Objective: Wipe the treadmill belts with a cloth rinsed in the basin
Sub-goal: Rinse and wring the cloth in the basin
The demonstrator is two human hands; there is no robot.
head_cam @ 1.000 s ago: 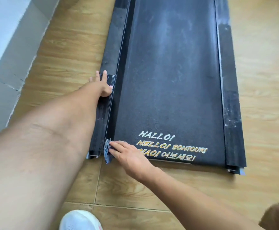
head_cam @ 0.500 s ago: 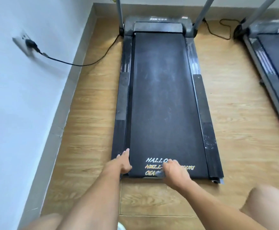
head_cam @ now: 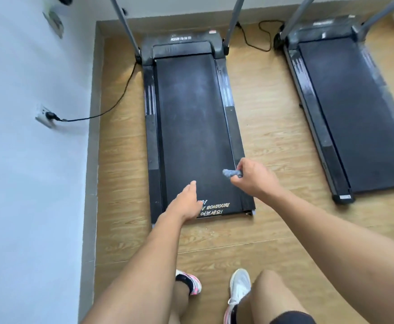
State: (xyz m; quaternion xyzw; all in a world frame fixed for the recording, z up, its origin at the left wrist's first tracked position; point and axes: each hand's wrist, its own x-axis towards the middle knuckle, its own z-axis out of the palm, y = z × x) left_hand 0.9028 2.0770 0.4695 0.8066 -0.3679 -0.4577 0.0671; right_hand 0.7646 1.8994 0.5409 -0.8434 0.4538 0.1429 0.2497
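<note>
Both hands have lifted off the near end of the belt (head_cam: 191, 127) as the person rises. The right hand (head_cam: 253, 180) carries the cloth (head_cam: 231, 173) bunched in curled fingers over the belt's right edge, probably gathered for rinsing, while the left hand (head_cam: 186, 202) hangs loose-fingered, holding nothing. Bare floor (head_cam: 266, 136) separates this belt from the second treadmill (head_cam: 355, 113) on the right; no basin shows.

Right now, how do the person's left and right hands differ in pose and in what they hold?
The left hand is open, fingers stretched forward, and holds nothing; the right hand is curled in a grip round a bunched grey cloth. The left hand shows over the lettering at the near end of the belt; the right hand shows further right, by the side rail. Both are held out over the left treadmill.
</note>
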